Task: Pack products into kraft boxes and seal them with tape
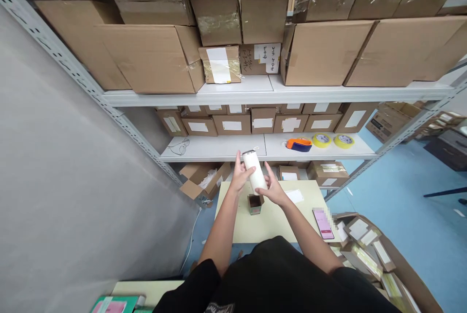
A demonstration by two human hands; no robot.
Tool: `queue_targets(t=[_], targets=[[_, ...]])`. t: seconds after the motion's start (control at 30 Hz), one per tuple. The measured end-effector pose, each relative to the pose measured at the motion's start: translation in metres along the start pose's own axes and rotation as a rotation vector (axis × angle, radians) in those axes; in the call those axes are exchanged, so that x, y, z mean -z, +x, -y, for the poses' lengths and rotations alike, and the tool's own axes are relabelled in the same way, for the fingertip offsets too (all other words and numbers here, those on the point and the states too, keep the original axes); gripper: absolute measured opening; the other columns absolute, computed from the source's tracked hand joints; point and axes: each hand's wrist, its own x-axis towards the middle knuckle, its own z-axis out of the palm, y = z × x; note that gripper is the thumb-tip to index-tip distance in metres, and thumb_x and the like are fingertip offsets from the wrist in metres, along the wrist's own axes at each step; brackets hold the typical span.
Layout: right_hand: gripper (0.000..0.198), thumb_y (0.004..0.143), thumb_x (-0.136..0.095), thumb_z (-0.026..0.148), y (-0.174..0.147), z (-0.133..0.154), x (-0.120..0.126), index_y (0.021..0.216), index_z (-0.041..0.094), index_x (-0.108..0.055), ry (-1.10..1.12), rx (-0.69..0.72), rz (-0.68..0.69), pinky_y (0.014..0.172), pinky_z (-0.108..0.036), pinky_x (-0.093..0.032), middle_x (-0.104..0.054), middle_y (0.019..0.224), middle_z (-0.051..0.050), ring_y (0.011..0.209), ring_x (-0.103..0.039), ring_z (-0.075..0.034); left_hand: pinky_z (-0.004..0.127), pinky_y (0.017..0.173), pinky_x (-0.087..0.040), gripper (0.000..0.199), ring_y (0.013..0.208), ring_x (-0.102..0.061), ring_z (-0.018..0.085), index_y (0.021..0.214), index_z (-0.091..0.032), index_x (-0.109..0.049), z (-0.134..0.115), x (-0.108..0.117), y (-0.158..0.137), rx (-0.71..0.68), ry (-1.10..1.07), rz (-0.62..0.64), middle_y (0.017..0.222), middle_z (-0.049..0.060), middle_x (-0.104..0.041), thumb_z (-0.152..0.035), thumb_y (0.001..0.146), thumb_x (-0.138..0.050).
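A white cylindrical bottle (256, 176) with a dark-rimmed lid and a small white loop is held tilted above the table. My left hand (240, 175) grips its left side, with the thumb across the front and the index finger pointing up. At the lower right of the bottle is my right hand (273, 189), its thumb pressed to the base and its index finger raised. Just below stands a small open carton (255, 205), dark inside, on the pale yellow table (239, 228). A white paper slip (294, 196) lies to the right of my right hand.
A phone (323, 223) lies at the table's right edge. Beyond the table, a shelf (226, 147) bears glasses (180, 147), tape rolls (321, 140), an orange and blue item (299, 145) and labelled boxes. An open box (204, 180) sits left; a large carton (412, 274) of parcels, right.
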Motion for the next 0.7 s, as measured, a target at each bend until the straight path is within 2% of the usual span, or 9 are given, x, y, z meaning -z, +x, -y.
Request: queue_targets(t=[0.07, 0.13, 0.23, 0.3, 0.37, 0.43, 0.53, 0.6, 0.7], targets=[[0.134, 0.07, -0.091, 0.036, 0.0, 0.0, 0.0, 0.171, 0.033, -0.003, -0.037, 0.003, -0.059, 0.092, -0.045, -0.058, -0.069, 0.116, -0.006, 0.099, -0.07, -0.024, 0.041, 0.107, -0.053, 0.142, 0.129, -0.063, 0.028, 0.17, -0.037, 0.001, 0.0, 0.001, 0.002, -0.021, 0.034, 0.007, 0.144, 0.012, -0.062, -0.039, 0.068, -0.097], [0.139, 0.065, -0.095, 0.035, 0.0, 0.0, 0.0, 0.171, 0.033, -0.005, -0.087, 0.004, -0.11, 0.093, -0.045, -0.058, -0.068, 0.118, -0.006, 0.101, -0.069, -0.025, 0.042, 0.106, -0.054, 0.146, 0.127, -0.064, 0.028, 0.17, -0.037, 0.002, 0.0, 0.001, 0.003, -0.02, 0.07, -0.008, 0.142, 0.012, -0.063, -0.038, 0.065, -0.099], [0.133, 0.07, -0.092, 0.036, -0.002, 0.001, -0.001, 0.171, 0.035, -0.005, -0.086, -0.008, -0.055, 0.097, -0.045, -0.057, -0.067, 0.126, -0.008, 0.107, -0.069, -0.024, 0.043, 0.103, -0.055, 0.145, 0.12, -0.068, 0.028, 0.17, -0.035, 0.005, 0.0, -0.001, 0.001, 0.001, 0.04, 0.036, 0.135, 0.012, -0.067, -0.04, 0.068, -0.097], [0.126, 0.075, -0.087, 0.035, -0.002, 0.002, 0.0, 0.171, 0.035, -0.006, -0.074, -0.007, -0.02, 0.098, -0.045, -0.057, -0.067, 0.128, -0.009, 0.107, -0.07, -0.024, 0.042, 0.104, -0.055, 0.142, 0.122, -0.067, 0.027, 0.17, -0.036, 0.005, 0.0, -0.003, -0.001, -0.006, 0.008, 0.095, 0.14, 0.012, -0.065, -0.041, 0.07, -0.095], [0.124, 0.075, -0.086, 0.032, -0.002, 0.001, 0.002, 0.171, 0.034, -0.008, -0.102, 0.001, -0.042, 0.098, -0.044, -0.057, -0.068, 0.127, -0.008, 0.107, -0.07, -0.024, 0.039, 0.106, -0.053, 0.13, 0.127, -0.065, 0.026, 0.171, -0.036, -0.006, -0.003, -0.004, -0.001, -0.031, 0.014, 0.1, 0.146, 0.012, -0.061, -0.045, 0.074, -0.092], [0.125, 0.073, -0.087, 0.029, -0.002, -0.003, 0.004, 0.17, 0.033, -0.01, -0.146, -0.001, -0.076, 0.098, -0.044, -0.056, -0.068, 0.127, -0.008, 0.107, -0.07, -0.025, 0.037, 0.104, -0.054, 0.103, 0.126, -0.065, 0.026, 0.167, -0.03, -0.03, -0.007, -0.003, 0.004, -0.038, 0.069, 0.042, 0.146, 0.013, -0.062, -0.056, 0.083, -0.083], [0.126, 0.071, -0.088, 0.029, -0.001, -0.012, 0.008, 0.17, 0.034, -0.011, -0.194, -0.019, -0.089, 0.099, -0.045, -0.056, -0.067, 0.132, -0.009, 0.108, -0.069, -0.026, 0.037, 0.096, -0.058, 0.072, 0.112, -0.069, 0.026, 0.143, -0.02, -0.066, -0.013, 0.0, 0.015, -0.023, 0.22, -0.042, 0.132, 0.014, -0.07, -0.065, 0.088, -0.074], [0.126, 0.07, -0.089, 0.029, -0.001, -0.02, 0.009, 0.17, 0.035, -0.013, -0.234, -0.04, -0.102, 0.099, -0.046, -0.056, -0.066, 0.135, -0.009, 0.109, -0.069, -0.027, 0.038, 0.096, -0.058, 0.064, 0.105, -0.07, 0.025, 0.129, -0.018, -0.075, -0.015, 0.003, 0.021, -0.016, 0.305, -0.053, 0.123, 0.013, -0.073, -0.06, 0.082, -0.081], [0.124, 0.068, -0.089, 0.028, -0.001, -0.035, 0.007, 0.169, 0.037, -0.018, -0.293, -0.088, -0.136, 0.099, -0.046, -0.056, -0.066, 0.134, -0.007, 0.108, -0.07, -0.027, 0.038, 0.097, -0.058, 0.065, 0.102, -0.072, 0.023, 0.129, -0.019, -0.074, -0.01, 0.008, 0.025, 0.024, 0.339, -0.016, 0.122, 0.012, -0.073, -0.048, 0.073, -0.091]])
